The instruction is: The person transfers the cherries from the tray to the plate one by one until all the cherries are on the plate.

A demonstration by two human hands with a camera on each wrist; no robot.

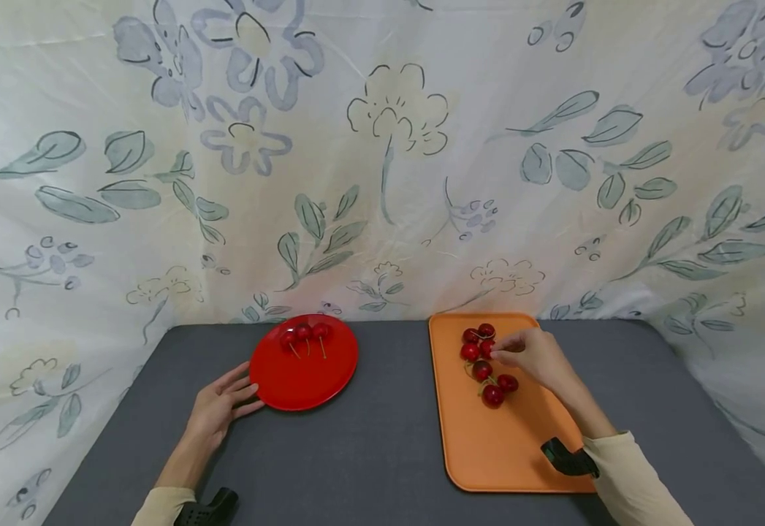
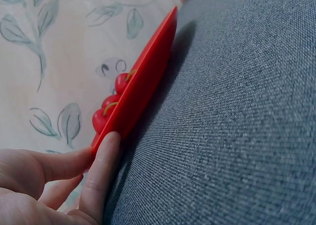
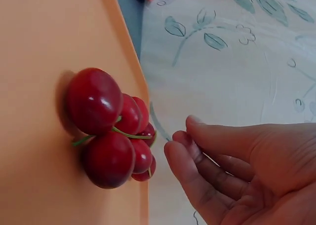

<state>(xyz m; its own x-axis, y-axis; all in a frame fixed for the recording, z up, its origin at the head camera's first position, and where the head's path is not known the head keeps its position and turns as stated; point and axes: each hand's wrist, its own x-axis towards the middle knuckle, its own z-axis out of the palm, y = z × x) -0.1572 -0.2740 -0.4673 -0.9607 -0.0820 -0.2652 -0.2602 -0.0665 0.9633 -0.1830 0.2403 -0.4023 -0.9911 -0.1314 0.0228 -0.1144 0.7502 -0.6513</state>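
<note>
My left hand is at the left rim of a red plate, its fingers extended and touching the edge. Toward the plate's far side lie three red cherries with stems. In the left wrist view, fingertips rest against the plate's rim. Over an orange tray, my right hand reaches toward several dark red cherries. Its thumb and fingertips are close together beside one cherry. In the right wrist view, the right hand shows no cherry between its fingers, and the cherries stand apart from it.
A dark grey cloth covers the table and shows between plate and tray. Behind it hangs a floral curtain. Green stems lie among the tray's cherries. Each wrist wears a black camera mount.
</note>
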